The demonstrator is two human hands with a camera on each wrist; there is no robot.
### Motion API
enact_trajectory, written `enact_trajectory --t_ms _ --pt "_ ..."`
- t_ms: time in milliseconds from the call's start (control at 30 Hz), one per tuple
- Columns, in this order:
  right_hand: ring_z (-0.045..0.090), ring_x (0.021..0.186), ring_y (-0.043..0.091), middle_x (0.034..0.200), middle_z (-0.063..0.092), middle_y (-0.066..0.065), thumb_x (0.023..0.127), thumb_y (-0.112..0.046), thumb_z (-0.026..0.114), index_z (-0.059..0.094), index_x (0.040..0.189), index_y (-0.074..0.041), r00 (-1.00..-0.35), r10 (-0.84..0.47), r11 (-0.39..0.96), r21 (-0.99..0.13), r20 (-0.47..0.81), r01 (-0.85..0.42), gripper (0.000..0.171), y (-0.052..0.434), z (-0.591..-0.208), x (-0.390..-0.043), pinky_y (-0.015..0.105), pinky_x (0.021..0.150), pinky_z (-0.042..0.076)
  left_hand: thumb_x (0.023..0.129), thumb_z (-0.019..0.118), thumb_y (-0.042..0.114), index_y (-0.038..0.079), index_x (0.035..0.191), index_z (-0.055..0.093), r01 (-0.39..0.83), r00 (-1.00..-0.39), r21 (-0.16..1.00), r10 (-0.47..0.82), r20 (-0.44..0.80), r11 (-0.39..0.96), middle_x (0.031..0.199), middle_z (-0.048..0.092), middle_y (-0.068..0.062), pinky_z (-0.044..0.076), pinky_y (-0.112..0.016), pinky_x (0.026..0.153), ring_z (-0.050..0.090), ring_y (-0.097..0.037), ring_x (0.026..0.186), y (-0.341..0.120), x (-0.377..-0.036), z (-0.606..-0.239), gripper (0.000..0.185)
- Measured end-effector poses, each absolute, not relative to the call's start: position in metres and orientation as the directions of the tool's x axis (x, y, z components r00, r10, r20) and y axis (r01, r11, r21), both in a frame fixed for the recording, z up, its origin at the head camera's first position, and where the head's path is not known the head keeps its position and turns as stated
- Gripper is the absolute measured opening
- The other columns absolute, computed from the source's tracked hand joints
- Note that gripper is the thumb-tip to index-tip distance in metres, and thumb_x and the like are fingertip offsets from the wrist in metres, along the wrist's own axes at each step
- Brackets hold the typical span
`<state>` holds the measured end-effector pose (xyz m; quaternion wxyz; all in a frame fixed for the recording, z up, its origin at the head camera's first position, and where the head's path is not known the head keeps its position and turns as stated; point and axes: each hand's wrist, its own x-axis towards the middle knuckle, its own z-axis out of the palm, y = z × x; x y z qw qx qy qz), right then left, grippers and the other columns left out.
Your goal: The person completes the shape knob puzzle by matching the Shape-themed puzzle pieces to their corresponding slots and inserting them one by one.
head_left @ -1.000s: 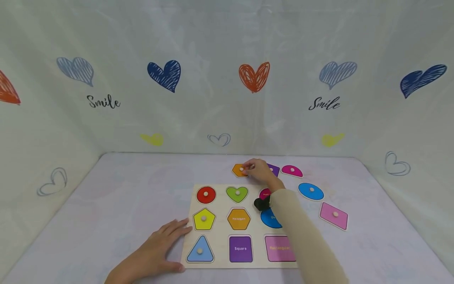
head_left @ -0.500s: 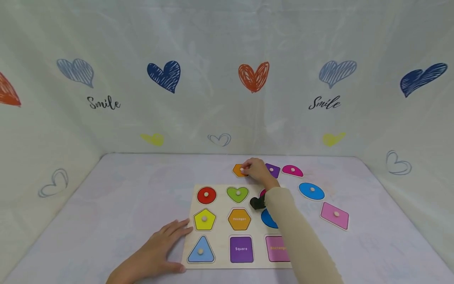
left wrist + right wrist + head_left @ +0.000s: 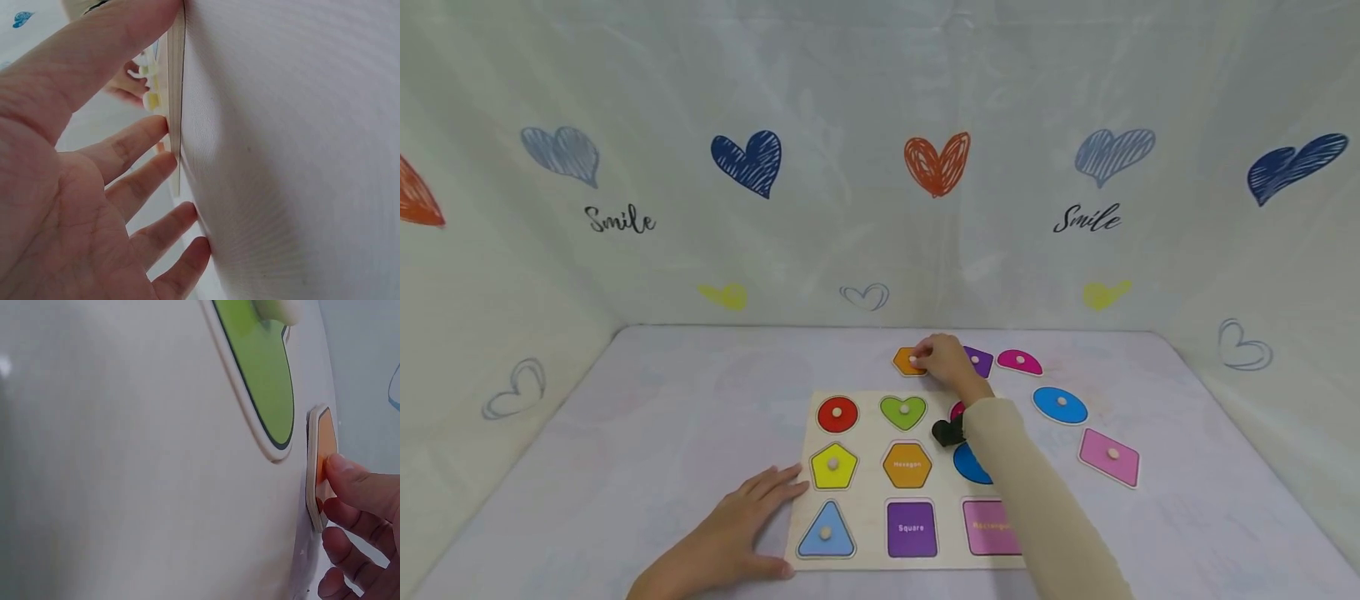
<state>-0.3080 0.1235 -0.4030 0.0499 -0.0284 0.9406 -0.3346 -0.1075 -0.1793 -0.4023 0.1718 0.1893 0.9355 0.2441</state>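
A: Surface? Piece location?
B: White table (image 3: 700, 392); orange hexagon piece (image 3: 907, 362) lies just beyond the puzzle board's (image 3: 865, 492) far edge.
A: Hands?
B: Right hand (image 3: 946, 363) pinches its knob; left hand (image 3: 737, 525), fingers spread, rests against the board's left edge.

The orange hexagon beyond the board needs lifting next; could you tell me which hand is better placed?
Right. The right hand already pinches the hexagon at its knob, while the left hand lies flat against the board edge, far off.
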Motion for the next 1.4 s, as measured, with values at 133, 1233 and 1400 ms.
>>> enact_trajectory --t_ms 133,1233,1400 --pt "0.054 0.09 0.021 0.096 0.065 0.007 0.087 -0.019 0.065 0.071 0.101 -0.008 -0.994 -0.091 0.773 -0.633 -0.067 -0.029 0.019 0.123 -0.403 -0.307 0.034 0.087 0.048 0.061 0.081 0.047 0.022 0.137 0.044 0.265 -0.87 0.526 0.435 -0.231 0.808 0.15 0.032 -0.002 0.027 -0.066 0.101 0.027 -0.037 0.136 -0.18 -0.106 -0.402 0.089" --pt "0.052 0.076 0.015 0.082 0.062 0.0 0.086 -0.02 0.067 0.071 0.101 -0.012 -0.979 -0.198 0.775 -0.604 0.046 -0.185 0.018 0.14 -0.376 -0.232 0.02 0.061 0.049 0.061 0.08 0.047 0.022 0.137 0.044 0.272 -0.871 0.531 0.44 -0.219 0.802 0.151 0.032 -0.002 0.026 -0.066 0.102 0.026 -0.036 0.136 -0.179 -0.107 -0.401 0.088" --pt "0.049 0.067 0.013 0.076 0.058 -0.001 0.085 -0.019 0.067 0.071 0.101 -0.011 -0.975 -0.213 0.79 -0.577 0.061 -0.208 0.018 0.141 -0.375 -0.216 0.019 0.054 0.045 0.061 0.081 0.046 0.021 0.137 0.045 0.256 -0.872 0.536 0.431 -0.23 0.804 0.151 0.032 -0.002 0.025 -0.067 0.102 0.026 -0.036 0.137 -0.178 -0.107 -0.4 0.088"
